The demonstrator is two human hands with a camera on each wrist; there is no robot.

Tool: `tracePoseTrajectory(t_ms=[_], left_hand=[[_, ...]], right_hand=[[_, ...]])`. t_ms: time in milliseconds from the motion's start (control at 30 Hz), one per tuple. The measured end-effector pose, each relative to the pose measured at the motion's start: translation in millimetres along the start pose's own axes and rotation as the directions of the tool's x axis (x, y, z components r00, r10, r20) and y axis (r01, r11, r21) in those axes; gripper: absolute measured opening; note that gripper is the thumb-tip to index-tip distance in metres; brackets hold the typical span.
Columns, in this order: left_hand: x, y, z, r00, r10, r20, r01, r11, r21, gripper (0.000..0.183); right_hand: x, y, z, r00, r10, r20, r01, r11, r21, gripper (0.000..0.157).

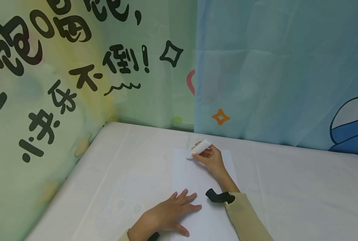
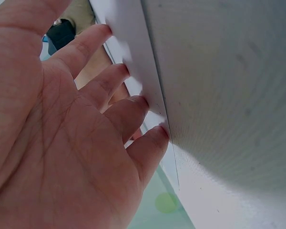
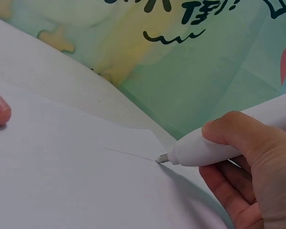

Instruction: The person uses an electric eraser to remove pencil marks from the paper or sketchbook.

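Note:
My right hand pinches a thick white pen near its front, with the pen tilted. Its metal tip meets the far part of a white sheet of paper. From that tip a thin straight line runs leftward across the sheet in the right wrist view. My left hand lies over the near left side of the paper, fingers spread. In the left wrist view, the fingertips rest on the sheet close to its edge while the palm stays raised.
A white-covered table bears the paper. Behind it hang a green curtain with black lettering and a blue curtain with printed shapes. Black bands show at the sleeve cuffs.

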State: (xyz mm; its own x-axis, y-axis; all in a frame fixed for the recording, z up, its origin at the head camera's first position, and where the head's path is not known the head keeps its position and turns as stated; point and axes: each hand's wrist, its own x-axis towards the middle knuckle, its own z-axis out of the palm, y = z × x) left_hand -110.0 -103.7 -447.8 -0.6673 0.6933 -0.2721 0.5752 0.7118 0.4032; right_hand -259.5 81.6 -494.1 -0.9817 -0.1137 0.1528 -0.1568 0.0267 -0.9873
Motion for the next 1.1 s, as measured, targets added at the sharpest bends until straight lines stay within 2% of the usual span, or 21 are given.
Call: tracePoseTrajectory(t_ms=[267,1100], left_hand=[[-0.2,0.2,-0.4,1.000,0.006,-0.002,-0.006,1.000,0.004,0.077],[1.5,-0.8,1.9,1.000,0.005,0.003,-0.005,0.999,0.033,0.077]], right_hand=[[-1.5,-1.1,-0.6,1.000,-0.016,0.027,0.016,1.000,-0.002,0.042],[-1.1,0.6,-0.9,1.000,-0.013,0.028,0.013,1.000,0.018,0.041]])
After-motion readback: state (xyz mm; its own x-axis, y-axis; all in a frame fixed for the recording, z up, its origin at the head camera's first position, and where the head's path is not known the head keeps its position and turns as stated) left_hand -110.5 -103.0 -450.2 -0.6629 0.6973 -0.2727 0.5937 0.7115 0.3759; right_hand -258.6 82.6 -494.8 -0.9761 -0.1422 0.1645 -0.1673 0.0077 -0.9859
